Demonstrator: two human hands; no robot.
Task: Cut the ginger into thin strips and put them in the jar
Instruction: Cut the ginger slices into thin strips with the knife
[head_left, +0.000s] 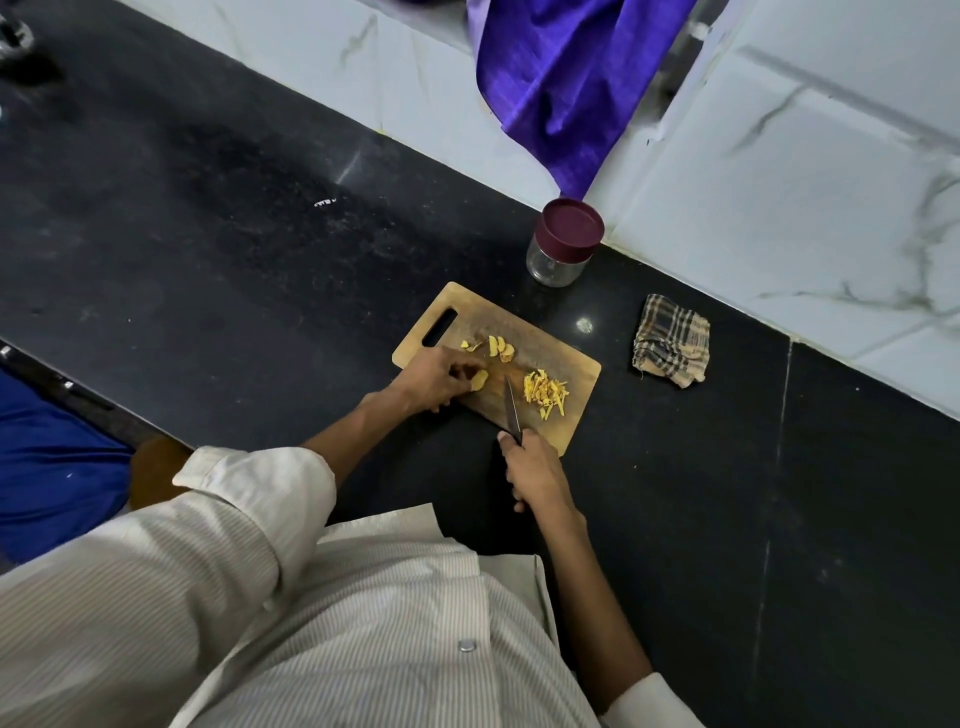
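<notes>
Head view: a ginger slice (479, 381) is being pinched on the wooden cutting board (540, 338) by the left hand (431, 382); a knife (512, 408) is being gripped by the right hand (535, 470), fingers curled. The lidded jar (563, 244) is standing beyond the board's far edge.

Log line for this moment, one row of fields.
phase: cutting | left hand: holds ginger slice on board | right hand: grips knife | strips: piled on board | jar: lidded

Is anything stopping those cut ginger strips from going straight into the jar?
Yes: the jar has its maroon lid on, closing its mouth. The counter between the ginger strips on the cutting board and the jar looks bare.
</notes>
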